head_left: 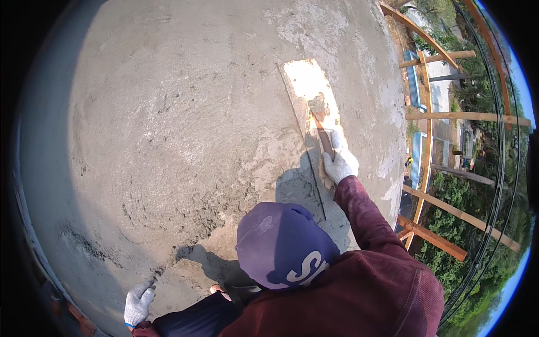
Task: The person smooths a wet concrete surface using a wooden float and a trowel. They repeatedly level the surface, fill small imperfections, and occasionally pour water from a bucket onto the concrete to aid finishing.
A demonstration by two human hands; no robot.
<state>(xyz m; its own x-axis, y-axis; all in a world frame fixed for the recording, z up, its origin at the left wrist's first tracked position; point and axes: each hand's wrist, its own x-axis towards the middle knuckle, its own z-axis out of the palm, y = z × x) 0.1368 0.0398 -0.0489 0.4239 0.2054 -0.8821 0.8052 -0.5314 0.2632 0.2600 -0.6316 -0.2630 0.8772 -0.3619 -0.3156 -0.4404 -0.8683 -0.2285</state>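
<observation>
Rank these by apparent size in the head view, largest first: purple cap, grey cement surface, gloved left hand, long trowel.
Grey cement surface
Purple cap and long trowel: too close to rank
Gloved left hand

Purple cap [275, 241], maroon sleeves [368, 216], white gloves [342, 164]
</observation>
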